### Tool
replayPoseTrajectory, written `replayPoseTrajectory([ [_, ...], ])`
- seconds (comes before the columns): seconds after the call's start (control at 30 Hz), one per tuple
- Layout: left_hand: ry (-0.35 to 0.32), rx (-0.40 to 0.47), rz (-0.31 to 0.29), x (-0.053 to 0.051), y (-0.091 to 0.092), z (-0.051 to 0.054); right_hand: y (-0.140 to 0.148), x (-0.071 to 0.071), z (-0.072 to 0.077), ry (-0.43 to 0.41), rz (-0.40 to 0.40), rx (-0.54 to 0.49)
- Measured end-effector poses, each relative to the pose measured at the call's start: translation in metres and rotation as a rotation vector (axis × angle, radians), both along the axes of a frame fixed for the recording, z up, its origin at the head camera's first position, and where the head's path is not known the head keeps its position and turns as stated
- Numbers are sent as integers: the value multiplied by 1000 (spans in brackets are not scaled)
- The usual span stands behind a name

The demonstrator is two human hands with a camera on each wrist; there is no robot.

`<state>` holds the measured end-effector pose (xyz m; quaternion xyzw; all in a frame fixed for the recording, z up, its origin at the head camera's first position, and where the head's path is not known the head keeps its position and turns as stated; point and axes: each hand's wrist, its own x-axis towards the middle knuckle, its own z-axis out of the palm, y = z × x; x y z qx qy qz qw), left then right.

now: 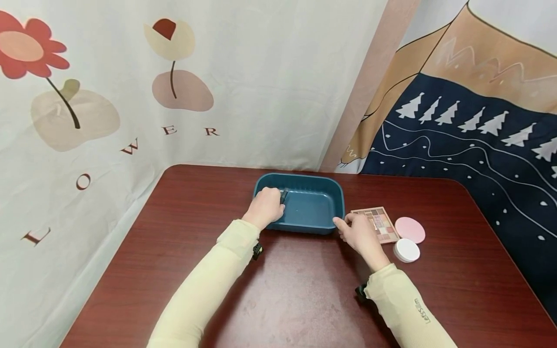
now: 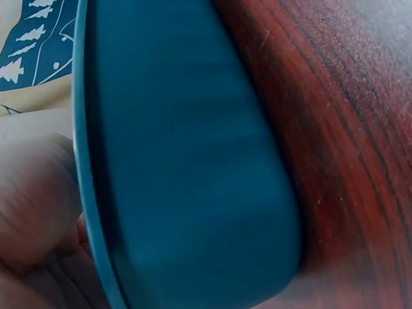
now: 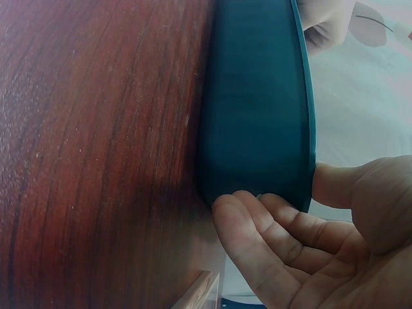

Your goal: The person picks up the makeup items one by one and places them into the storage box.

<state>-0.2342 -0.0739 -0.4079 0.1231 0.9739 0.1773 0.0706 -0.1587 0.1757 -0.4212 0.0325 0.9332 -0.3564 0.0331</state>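
A dark teal plastic bin (image 1: 306, 227) stands near the back edge of the table. My left hand (image 1: 264, 208) reaches over its near left rim into it, fingers curled. From that hand a small dark, shiny object (image 1: 284, 195) sticks out; its kind is too small to tell. In the left wrist view the bin's outer wall (image 2: 187, 154) hides most of the hand. My right hand (image 3: 302, 238) grips the bin's near right corner, thumb at the rim and fingers against the outer wall. In the head view the right hand partly covers an eyeshadow palette (image 1: 383, 224).
Right of the palette lie a round pink disc (image 1: 410, 230) and a round white container (image 1: 406, 250), close together. The reddish-brown wooden table (image 1: 296, 295) bears everything. Printed curtains (image 1: 270, 96) hang behind its back edge.
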Motion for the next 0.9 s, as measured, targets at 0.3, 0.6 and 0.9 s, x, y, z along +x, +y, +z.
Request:
replayPoseTrajectory([
  [0.3,19,-49,9,-3,6,-8,1,-1,-2,-5,-4,-7],
  [0.6,43,-71,3,-4,8,-12,0,-1,-2,6,6,-12],
  [0.9,45,-45,3,-2,7,-12,0,0,-1,-1,2,-33],
])
